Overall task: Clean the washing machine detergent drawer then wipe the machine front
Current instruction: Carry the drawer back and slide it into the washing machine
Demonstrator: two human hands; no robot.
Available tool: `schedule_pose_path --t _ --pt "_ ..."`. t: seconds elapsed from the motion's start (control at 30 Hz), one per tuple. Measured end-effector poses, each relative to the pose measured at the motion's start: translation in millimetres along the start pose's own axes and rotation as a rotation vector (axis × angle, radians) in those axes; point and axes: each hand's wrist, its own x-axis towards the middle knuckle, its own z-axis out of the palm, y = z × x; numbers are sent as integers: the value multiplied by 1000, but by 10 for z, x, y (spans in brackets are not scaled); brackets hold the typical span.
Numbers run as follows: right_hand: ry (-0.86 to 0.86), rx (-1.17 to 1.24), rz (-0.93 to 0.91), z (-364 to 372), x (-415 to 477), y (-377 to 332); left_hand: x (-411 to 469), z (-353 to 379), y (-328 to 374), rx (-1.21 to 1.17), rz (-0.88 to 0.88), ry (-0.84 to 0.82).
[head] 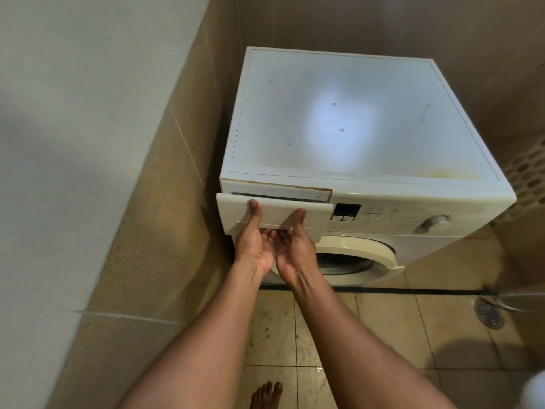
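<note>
The wide white plastic detergent drawer runs side to side, its front facing out, pulled a little way from the white front-loading washing machine. Its inside is hidden. Left hand and right hand both grasp it, thumbs on the front panel, fingers curled underneath.

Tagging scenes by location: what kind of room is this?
Probably a tiled bathroom or wet laundry corner. A front-load washer stands against tiled walls, and the tiled floor has a drain. Both hands grip the washer's detergent drawer.
</note>
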Motion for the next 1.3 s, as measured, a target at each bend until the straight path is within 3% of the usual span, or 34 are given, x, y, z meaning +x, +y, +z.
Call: schedule_pose_path --t 0.5,1.07,1.3 --pt "94 -43 18 -523 -904 213 -821 -597 -269 9 -15 13" --pt "13 -161 23 184 142 -213 246 176 92 114 49 52" --pt "89 -408 11 211 223 -237 278 165 103 225 98 44"
